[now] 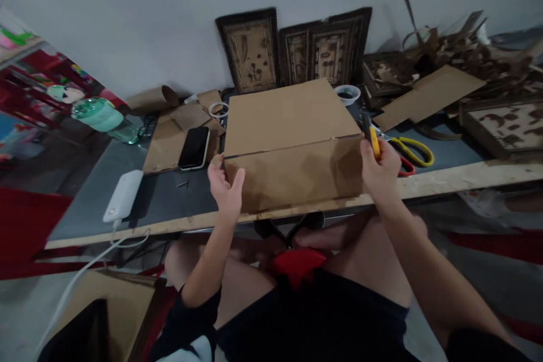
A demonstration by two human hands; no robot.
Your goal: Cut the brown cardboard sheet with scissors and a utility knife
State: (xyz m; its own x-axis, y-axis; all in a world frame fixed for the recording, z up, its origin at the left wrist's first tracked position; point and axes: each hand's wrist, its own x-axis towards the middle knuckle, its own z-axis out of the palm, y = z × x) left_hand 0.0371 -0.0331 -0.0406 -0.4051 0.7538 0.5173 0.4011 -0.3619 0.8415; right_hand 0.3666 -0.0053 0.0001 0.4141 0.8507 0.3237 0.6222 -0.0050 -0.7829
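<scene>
A large brown cardboard sheet (288, 124) lies on the low grey table (165, 198), with its near strip bent along a cut line. My left hand (227, 186) grips the left end of that bent strip. My right hand (379, 172) presses against the strip's right end while it holds a yellow and black utility knife (372, 138), which points up and away from me.
A black phone (195, 147) rests on cardboard scraps at the left, near a white power bank (123, 195) with a cable. Yellow-handled scissors (411, 150) lie at the right. Dark framed pictures (252, 51) lean on the wall, beside a small white bowl (347, 94) and piled cardboard offcuts (428, 96).
</scene>
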